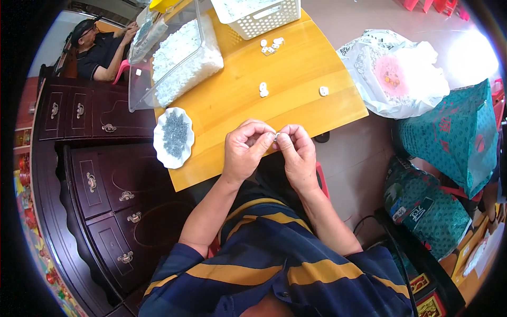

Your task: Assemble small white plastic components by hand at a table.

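Note:
Over the near edge of the wooden table [237, 105], my left hand [245, 150] and my right hand [299, 158] meet with thumbs and fingertips pinched together. Between the tips is a small whitish piece [276, 136], mostly covered by the fingers; its exact shape cannot be made out. Ahead of the hands lie two small white rounded plastic pieces [263, 90] side by side, and a single similar white piece [324, 91] sits farther right. A scalloped white dish [187, 150] holding a heap of tiny dark grey parts [175, 132] stands left of my left hand.
A clear plastic bin [142, 98] full of small white parts and a white perforated basket [264, 21] occupy the far side. Several loose white pieces [271, 47] lie near the basket. Dark drawers [127, 174] stand left, bags [449, 132] right. Another person [100, 53] sits far left.

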### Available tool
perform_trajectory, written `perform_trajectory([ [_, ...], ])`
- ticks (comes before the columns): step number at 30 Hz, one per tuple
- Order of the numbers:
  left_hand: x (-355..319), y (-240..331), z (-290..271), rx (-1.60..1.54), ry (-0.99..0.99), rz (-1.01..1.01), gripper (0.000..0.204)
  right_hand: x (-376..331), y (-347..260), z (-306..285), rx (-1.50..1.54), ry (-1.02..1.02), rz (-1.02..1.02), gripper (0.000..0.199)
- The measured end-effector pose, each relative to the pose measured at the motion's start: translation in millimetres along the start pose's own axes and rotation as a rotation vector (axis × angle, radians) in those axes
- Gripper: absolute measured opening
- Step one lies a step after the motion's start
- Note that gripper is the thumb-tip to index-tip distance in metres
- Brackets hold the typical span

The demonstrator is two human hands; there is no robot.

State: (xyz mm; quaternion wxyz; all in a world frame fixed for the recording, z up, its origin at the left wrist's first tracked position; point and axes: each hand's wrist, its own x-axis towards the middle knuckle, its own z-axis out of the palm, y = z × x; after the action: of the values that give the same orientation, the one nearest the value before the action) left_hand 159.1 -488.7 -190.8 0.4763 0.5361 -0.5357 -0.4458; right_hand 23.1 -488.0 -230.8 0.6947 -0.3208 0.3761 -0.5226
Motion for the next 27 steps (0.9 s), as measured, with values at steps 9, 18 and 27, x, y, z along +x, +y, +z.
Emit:
perform_trajectory([
  [9,-5.6,0.9,5.0,-0.094,0.031,-0.053,0.004,-0.9,6.0,-1.1,-0.013,0.005,-0.04,0.01],
  [18,12.7,1.2,-12.7,-0.124,0.03,-0.036,0.009,1.1,3.2,0.9,0.13,-0.016,0.028,0.009],
  [27,101.0,-35.8,-44.5,0.564,0.072,0.186,0.026,4.6,2.1,-2.4,0.17,0.002,0.039,0.01],
])
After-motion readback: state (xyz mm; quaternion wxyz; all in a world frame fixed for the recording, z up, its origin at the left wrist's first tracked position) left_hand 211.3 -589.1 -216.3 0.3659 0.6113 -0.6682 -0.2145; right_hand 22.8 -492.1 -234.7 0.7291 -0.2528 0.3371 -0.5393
